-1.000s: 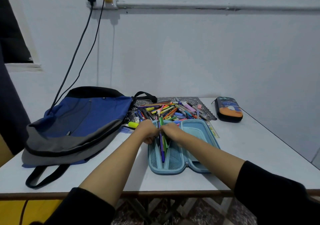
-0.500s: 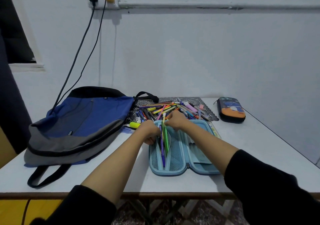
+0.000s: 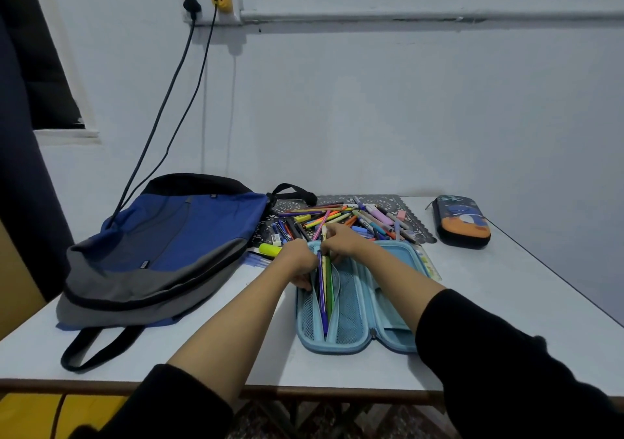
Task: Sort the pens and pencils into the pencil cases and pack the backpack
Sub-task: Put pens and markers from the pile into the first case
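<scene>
Nearest me, at 6 o'clock, the light blue zip-up pencil case (image 3: 337, 347) lies open flat on the white counter (image 3: 506, 286). My left hand (image 3: 299, 259) curls over its left rim, pinning it and spreading the mesh pocket. A purple pen (image 3: 321, 296) and a green pen (image 3: 330, 290) already lie lengthwise in there. My right hand (image 3: 341, 239) has gone up from the pocket mouth to the heap's near edge and now pinches a pale yellow pen (image 3: 325, 263) by its top, tip down in the pocket. One more going in, I reckon.

At 12 o'clock the loose heap of coloured pens and pencils (image 3: 337, 217) on the black patterned mat (image 3: 381, 199) is big. The blue and grey fabric backpack (image 3: 162, 246) sits at 10 o'clock, the black hard pencil case with orange print (image 3: 461, 224) zipped at 2 o'clock. Early days, by my judgement.
</scene>
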